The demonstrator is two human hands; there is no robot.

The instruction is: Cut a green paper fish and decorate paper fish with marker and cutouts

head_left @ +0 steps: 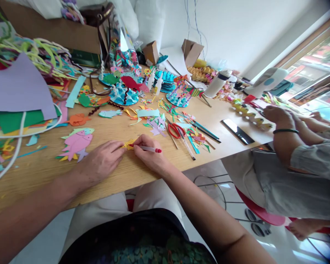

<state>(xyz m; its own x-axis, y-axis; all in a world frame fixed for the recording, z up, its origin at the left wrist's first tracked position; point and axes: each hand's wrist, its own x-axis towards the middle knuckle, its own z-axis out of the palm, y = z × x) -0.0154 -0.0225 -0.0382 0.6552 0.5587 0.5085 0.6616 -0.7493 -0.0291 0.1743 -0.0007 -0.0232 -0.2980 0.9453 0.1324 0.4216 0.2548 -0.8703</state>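
Note:
My right hand grips a pen with a pale barrel and a red end, its tip down at a small yellow paper cutout. The fingers of my left hand are pressed together on the left edge of that cutout, pinning it against the wooden table. Part of the cutout is hidden by my fingers. Left of my left hand lies a stack of pink paper fish. Red-handled scissors and another pen rest to the right, beside paper scraps.
Decorated blue discs with paper fish stand behind my hands, near white glue bottles. Coloured sheets and a white cord occupy the left. A phone lies at right, near a co-worker's arm and a yellow strip.

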